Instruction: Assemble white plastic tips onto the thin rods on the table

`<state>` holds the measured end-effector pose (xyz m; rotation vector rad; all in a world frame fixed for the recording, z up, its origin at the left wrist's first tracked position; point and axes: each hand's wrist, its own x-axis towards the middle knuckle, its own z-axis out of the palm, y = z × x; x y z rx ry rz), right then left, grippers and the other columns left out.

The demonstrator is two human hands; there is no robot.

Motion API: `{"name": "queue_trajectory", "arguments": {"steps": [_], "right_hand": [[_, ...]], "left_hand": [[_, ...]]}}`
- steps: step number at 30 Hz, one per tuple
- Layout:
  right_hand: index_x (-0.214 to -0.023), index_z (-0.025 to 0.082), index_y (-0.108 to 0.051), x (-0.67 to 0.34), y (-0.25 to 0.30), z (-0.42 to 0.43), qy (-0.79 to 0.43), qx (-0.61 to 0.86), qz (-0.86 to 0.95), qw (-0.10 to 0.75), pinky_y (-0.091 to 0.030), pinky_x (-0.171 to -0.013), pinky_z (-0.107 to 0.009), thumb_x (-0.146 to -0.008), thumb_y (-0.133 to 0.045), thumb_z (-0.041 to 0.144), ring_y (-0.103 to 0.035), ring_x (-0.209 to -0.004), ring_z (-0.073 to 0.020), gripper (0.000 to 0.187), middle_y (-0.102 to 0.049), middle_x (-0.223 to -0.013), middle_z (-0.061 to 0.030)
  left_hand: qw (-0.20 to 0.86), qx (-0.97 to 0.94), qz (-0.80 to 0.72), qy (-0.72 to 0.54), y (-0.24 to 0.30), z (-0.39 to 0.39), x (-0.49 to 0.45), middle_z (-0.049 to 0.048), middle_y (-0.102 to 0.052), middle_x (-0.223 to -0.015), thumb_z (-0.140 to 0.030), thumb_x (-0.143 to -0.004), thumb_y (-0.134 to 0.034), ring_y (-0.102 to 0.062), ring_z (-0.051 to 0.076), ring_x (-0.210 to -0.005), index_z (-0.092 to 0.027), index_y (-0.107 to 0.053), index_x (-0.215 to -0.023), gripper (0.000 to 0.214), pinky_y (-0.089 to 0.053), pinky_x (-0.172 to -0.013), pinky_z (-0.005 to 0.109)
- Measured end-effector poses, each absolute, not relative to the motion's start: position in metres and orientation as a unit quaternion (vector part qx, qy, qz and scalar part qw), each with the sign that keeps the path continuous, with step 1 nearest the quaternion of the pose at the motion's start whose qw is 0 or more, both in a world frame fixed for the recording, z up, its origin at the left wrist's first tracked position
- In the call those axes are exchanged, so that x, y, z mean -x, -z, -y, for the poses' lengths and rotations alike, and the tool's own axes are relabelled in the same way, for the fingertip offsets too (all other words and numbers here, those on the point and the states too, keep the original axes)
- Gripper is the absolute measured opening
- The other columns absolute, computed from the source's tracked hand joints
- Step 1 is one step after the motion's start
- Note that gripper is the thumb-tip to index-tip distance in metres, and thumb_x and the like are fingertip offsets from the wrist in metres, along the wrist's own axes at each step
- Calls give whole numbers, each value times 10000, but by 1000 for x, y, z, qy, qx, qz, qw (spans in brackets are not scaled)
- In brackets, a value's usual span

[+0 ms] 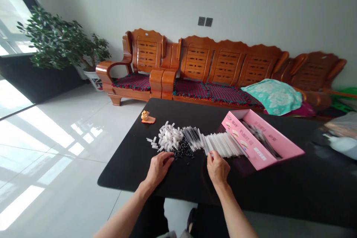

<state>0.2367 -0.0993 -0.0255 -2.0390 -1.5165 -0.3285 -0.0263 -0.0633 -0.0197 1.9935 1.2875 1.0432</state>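
My left hand [158, 168] is at the near edge of a heap of short white plastic pieces [169, 137] and a scatter of small black pieces [184, 150]. Its fingers are bent and pressed together; anything between them is hidden. My right hand [218, 169] pinches the near end of a clear plastic tube [205, 145], at the left end of a row of similar tubes [223, 145]. Between the white heap and this row lies a bundle of thin dark sticks with pale ends [192, 137].
A pink open box [262, 156] holding dark packets stands right of the tubes. A small orange figure [145, 116] sits at the table's far left. On the black table's [128, 173] right lies a plastic bag [343, 134]. Wooden seats [195, 57] stand behind.
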Motion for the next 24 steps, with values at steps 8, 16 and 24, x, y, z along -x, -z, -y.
{"name": "queue_trajectory", "arguments": {"steps": [8,16,24], "right_hand": [[-918,163,-686,-217,29,135,81,709,585,384,-449,-689,-231,-993,-418,331,-688,-722,-163,325,-734,-845,-85],[-939,189,-660,-151,12,181,-57,706,566,421,-482,-765,-241,-978,-404,254,-670,-777,-159,267,-714,-831,-70],[-834,206,-645,-96,15,225,-127,702,654,252,-401,-649,-220,-945,-503,318,-648,-695,-129,213,-718,-775,-9]], "left_hand": [[314,-816,-375,-308,10,75,23,16,-633,-759,-348,-949,-511,-564,113,-574,-229,-710,-1070,261,-460,-565,212],[341,-861,-293,-237,16,68,26,34,-703,-844,-408,-940,-509,-668,165,-689,-258,-719,-1050,281,-537,-636,238],[302,-888,-271,-218,25,59,28,35,-742,-960,-453,-912,-524,-696,184,-770,-247,-727,-1026,311,-532,-681,236]]}}
